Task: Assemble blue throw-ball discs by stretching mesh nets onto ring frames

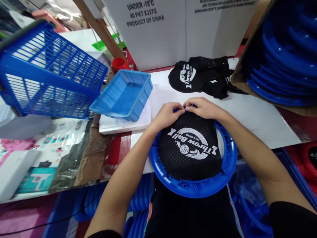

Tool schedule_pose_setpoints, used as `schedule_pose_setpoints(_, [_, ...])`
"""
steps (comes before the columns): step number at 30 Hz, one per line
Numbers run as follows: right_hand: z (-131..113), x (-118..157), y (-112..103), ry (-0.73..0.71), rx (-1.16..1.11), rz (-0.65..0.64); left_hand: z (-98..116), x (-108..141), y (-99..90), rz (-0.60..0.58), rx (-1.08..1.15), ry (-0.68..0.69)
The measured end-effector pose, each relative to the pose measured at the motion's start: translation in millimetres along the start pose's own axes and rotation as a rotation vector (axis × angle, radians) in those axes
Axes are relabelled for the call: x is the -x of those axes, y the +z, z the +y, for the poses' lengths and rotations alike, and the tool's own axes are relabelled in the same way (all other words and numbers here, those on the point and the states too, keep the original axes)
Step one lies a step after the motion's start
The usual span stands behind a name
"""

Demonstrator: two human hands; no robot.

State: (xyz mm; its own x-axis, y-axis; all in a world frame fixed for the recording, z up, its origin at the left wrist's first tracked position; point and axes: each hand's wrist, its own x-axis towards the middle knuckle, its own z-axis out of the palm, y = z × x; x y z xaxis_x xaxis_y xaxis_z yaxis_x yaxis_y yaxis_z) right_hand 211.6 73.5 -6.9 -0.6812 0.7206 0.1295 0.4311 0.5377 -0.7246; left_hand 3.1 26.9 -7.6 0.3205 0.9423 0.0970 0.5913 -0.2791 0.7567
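A blue plastic ring (193, 188) lies tilted at the table's front edge, over the person's lap. Black mesh fabric (173, 165) with a white "Throw Ball" print spans most of its inside; a gap shows at the right side. My left hand (169, 115) pinches the mesh's far edge at the top of the ring. Right beside it, my right hand (201, 107) pinches the same edge, the fingertips of both hands nearly touching. The ring's far rim is mostly hidden under the hands.
Behind the ring lie more black printed fabric pieces (210, 76). A carton of blue rings (284, 72) stands at the right. To the left are a light blue tray (123, 99) and a tilted blue basket (49, 72). White cartons (160, 39) stand at the back.
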Motion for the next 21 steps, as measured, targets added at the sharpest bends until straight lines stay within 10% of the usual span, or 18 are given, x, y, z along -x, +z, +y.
schedule_pose_setpoints(15, [-6, -2, 8, -0.013, 0.190, 0.031, -7, -7, 0.9, -0.006, 0.083, -0.124])
schedule_pose_setpoints(21, [-3, 11, -12, -0.118, 0.266, -0.036, -8, 7, -0.6, -0.032, -0.145, 0.140])
